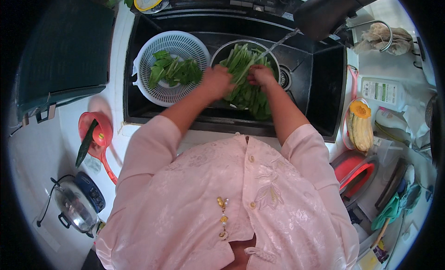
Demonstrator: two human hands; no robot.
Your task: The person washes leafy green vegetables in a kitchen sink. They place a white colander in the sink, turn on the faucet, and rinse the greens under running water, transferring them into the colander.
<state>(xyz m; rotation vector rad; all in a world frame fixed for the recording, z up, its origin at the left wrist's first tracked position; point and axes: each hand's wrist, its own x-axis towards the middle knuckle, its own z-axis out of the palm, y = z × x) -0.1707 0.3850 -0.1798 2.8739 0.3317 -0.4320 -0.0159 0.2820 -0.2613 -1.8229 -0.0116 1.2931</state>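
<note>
Leafy greens with long pale stems fill a round metal bowl in the black sink. Some leaves hang over its near side. My right hand has its fingers closed on stems at the bowl's right. Blurred, my left hand is at the bowl's left edge against the greens; its fingertips are hard to make out. A stream of water runs from the dark faucet onto the stems. To the left, a white plastic colander holds more green leaves.
Right of the bowl is the sink drain. A red ladle-shaped strainer with a cucumber lies on the left counter, near an electric pot. On the right counter are a cut squash and a plastic jug.
</note>
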